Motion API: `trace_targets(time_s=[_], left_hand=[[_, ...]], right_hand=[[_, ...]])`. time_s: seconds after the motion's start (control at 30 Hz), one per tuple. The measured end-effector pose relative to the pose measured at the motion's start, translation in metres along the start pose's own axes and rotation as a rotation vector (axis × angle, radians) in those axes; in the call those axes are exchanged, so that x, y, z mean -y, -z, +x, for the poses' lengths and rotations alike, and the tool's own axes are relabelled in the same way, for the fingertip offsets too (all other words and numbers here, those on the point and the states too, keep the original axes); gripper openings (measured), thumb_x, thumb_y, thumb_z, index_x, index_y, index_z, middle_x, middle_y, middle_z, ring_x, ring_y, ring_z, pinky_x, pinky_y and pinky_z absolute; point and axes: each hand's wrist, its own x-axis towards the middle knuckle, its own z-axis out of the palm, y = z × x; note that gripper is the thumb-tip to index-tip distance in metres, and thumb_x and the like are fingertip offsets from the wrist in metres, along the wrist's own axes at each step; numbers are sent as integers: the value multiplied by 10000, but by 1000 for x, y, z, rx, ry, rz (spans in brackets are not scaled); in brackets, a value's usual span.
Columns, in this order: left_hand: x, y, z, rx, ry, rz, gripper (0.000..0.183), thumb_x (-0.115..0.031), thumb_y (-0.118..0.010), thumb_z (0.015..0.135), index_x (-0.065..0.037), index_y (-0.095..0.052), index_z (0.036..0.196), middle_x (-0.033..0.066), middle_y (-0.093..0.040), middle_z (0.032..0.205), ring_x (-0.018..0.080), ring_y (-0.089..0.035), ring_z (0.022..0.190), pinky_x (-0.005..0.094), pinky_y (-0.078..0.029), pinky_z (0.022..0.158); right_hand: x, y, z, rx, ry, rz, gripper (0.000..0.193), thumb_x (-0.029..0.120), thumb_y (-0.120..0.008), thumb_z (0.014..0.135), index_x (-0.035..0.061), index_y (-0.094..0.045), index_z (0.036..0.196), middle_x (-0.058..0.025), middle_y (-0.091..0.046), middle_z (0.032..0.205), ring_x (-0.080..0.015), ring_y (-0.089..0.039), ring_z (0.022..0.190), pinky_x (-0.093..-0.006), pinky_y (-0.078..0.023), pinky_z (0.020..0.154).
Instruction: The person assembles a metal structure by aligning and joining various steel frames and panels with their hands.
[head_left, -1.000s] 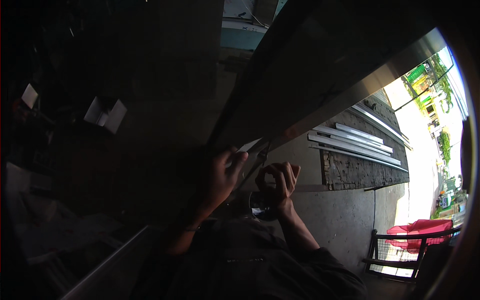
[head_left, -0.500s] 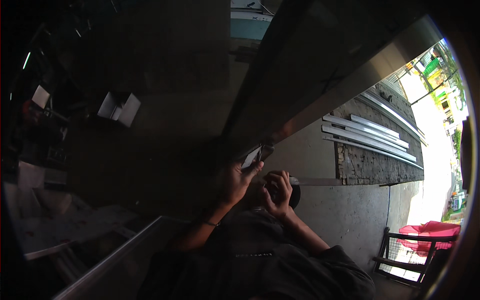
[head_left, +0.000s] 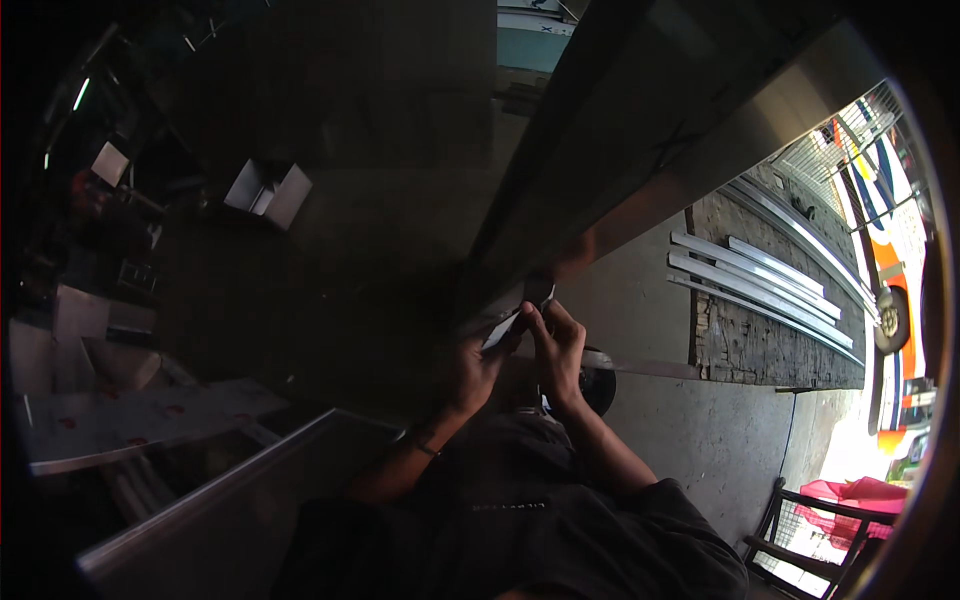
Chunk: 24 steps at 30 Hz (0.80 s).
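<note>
My left hand (head_left: 478,375) is closed around a small flat piece with a pale face (head_left: 501,330), just below the near end of a long, dark metal beam (head_left: 640,165). Up beside it, my right hand (head_left: 560,345) has its thumb and fingers drawn together against the piece's upper edge. What exactly lies between the right fingertips is hidden in shadow. The beam slants from the upper right down to my hands, and its lower side catches some light.
Several silvery metal bars (head_left: 765,290) lie on a worn wooden platform (head_left: 760,345) to the right. A folded sheet-metal piece (head_left: 268,192) sits at the left. Lower left is a metal-edged panel (head_left: 210,485). A dark frame with red cloth (head_left: 850,500) stands lower right.
My right hand has moved up to meet the piece in my left hand, its fingers closing together. The whole view has shifted slightly, and a vehicle's wheel now shows at the bright right side.
</note>
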Motion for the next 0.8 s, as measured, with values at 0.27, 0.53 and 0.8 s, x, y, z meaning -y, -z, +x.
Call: trace_targets(time_s=[0.27,0.53,0.8], left_hand=[[-21,5,16,-330,-104,7,367,-367,-714,986,-1,-706,964,-45,-624,781,38,-542,742,242,-441,669],[21,19,21,-95,79,273,422,-343,-856,859,36,-674,830,-2,-574,668,57,-522,614,280,-424,520],[64,46,-17,-115,231,314,510,-420,-799,885,64,-654,818,99,-624,691,135,-589,664,364,-467,567]], right_hand=[[-30,-23,-18,74,43,229,243,214,-695,1000,-29,-695,1006,-5,-622,856,-48,-533,806,-248,-444,700],[-102,-30,-48,367,-158,249,214,165,-675,1009,-49,-668,1013,-9,-658,875,-58,-525,828,-283,-463,725],[-112,-21,-38,871,-441,-119,292,243,-696,993,-27,-712,1104,-47,-705,917,-124,-634,871,-283,-493,797]])
